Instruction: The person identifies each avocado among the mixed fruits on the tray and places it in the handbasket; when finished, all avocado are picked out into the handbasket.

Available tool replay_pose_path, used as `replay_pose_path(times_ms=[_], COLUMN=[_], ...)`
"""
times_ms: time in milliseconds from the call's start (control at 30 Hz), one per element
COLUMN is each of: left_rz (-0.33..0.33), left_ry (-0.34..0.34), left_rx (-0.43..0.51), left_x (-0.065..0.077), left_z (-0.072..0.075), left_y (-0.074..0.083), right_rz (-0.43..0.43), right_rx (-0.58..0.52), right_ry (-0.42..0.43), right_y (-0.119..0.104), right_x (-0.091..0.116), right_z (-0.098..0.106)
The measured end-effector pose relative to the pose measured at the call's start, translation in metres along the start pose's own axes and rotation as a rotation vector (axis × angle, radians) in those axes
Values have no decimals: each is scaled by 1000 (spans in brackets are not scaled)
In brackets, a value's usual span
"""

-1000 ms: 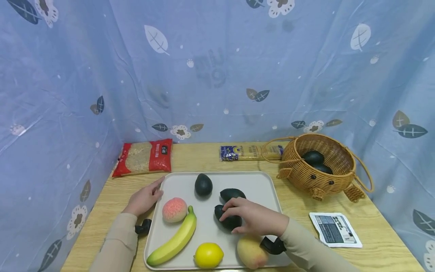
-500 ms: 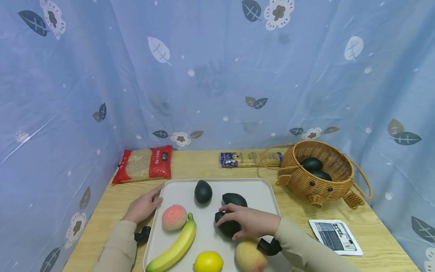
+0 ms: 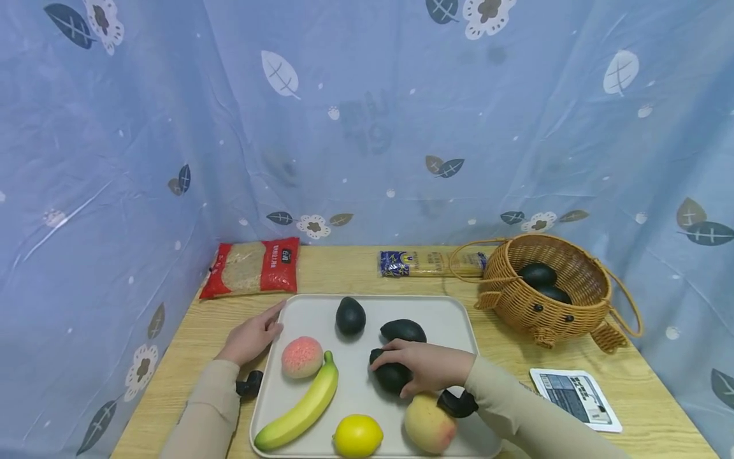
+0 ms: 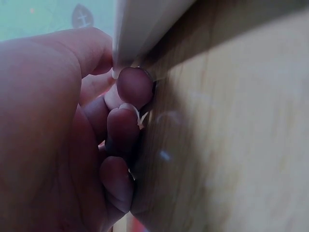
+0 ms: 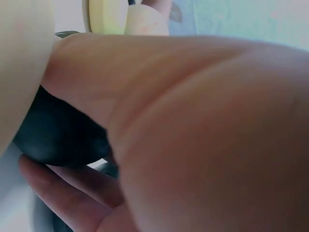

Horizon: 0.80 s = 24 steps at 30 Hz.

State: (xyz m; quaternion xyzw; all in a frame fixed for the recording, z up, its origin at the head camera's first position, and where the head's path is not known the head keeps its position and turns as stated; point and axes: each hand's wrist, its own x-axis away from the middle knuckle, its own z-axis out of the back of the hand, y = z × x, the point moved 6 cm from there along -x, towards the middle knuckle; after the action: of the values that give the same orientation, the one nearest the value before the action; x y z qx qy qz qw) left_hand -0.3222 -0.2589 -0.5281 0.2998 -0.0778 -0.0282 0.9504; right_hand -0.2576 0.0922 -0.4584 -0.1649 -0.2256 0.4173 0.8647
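Note:
In the head view, my right hand (image 3: 432,366) grips a dark avocado (image 3: 391,379) on the white tray (image 3: 321,408), thumb on the near side and fingers over the far side. The right wrist view shows the avocado (image 5: 63,133) between thumb and fingers. A second avocado (image 3: 404,330) lies just behind that hand, and a third (image 3: 350,317) sits further left. At the tray's left edge, my left hand (image 3: 249,338) holds the rim. In the left wrist view, its fingers (image 4: 123,128) curl beside the tray wall (image 4: 145,34), above the table.
On the tray lie a pink peach (image 3: 302,357), a banana (image 3: 301,408), a lemon (image 3: 358,436) and a yellow peach (image 3: 429,424). A wicker basket (image 3: 516,312) holding two avocados stands right. A red bag (image 3: 252,268), a noodle pack (image 3: 432,263) and a white pouch (image 3: 575,398) surround the tray.
My right hand has closed more tightly round the avocado, fingers lower over it. The left hand stays at the tray edge. The head view has shifted slightly.

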Motion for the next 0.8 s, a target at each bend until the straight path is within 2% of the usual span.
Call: replay_pose_path(times_ms=[133,467,700,800], left_rz=[-1,15,15,15], left_ry=[1,-11,-13,-14], left_rx=[-1,20,17,12], left_x=[0,1,0,-1], left_z=[0,-2,-2,0], left_y=[1,2,-1,0], right_rz=[24,89,71,79], right_rx=[6,-20,-96,-173], right_ry=[18,132,211,267], right_y=[-2,-14,-7,-3], right_x=[2,20,30,38], right_z=[4,27,45,55])
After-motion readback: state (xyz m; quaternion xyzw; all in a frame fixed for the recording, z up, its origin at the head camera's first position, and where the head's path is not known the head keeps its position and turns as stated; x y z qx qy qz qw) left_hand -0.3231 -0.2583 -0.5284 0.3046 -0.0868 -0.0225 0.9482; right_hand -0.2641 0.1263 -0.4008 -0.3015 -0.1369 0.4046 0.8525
